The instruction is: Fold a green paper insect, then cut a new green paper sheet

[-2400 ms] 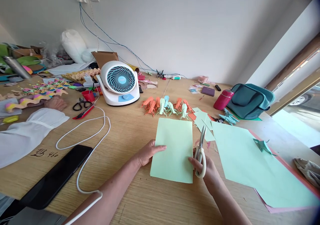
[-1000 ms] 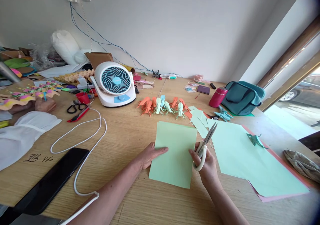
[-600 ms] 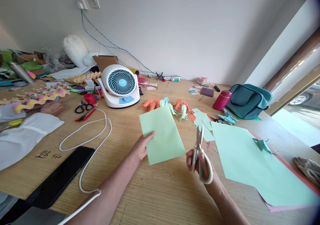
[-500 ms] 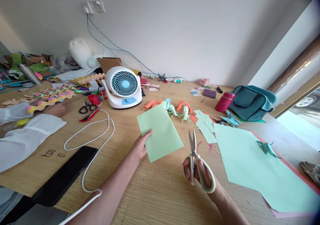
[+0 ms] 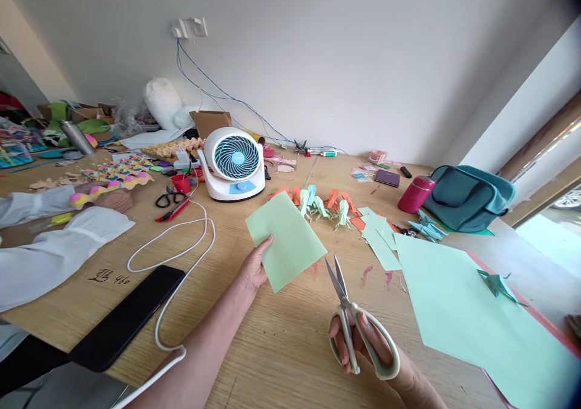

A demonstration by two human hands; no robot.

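My left hand (image 5: pixel 255 265) pinches a light green sheet of paper (image 5: pixel 290 239) by its lower left edge, thumb on top, and holds it tilted above the table. To the right, my right hand (image 5: pixel 363 342) grips a pair of scissors (image 5: pixel 345 303) with cream handles. The blades point up and to the left, slightly parted, close to the sheet's right corner but apart from it. Behind the sheet stand several folded paper figures in orange (image 5: pixel 333 199) and pale green (image 5: pixel 342 213). Cut green paper pieces (image 5: pixel 380 242) lie to their right.
Large green sheets (image 5: pixel 458 300) cover the right side, with a folded teal figure (image 5: pixel 499 286) on top. A pink bottle (image 5: pixel 416 193) and teal bag (image 5: pixel 467 198) stand behind. Left are a fan (image 5: pixel 233 161), a black phone (image 5: pixel 129 318), a white cable (image 5: pixel 209 239) and another person's white sleeve (image 5: pixel 68 251).
The scissors have moved down a little and turned leftward, their blades now wider apart. The sheet stays in my left hand, slightly turned. The whole view has shifted a little.
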